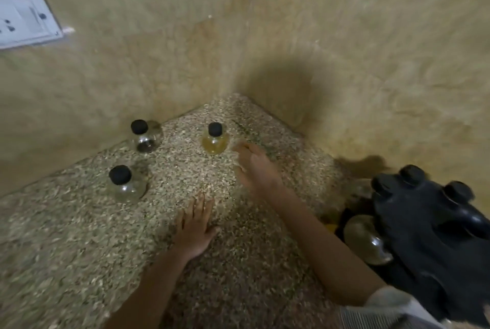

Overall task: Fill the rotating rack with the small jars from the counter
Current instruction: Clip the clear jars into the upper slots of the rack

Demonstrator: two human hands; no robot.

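Counter (79, 249): 3 jars left. Yellow jar (214, 140) just beside my right hand (256, 166), fingers spread, empty. Left hand (195, 227) flat, empty. Rack (434, 235) right, partly loaded. Step: picking. Next: close around the yellow jar.

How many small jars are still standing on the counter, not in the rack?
3: a dark-filled jar by the left wall, a yellow jar beside the right hand, and a clear jar nearest left.
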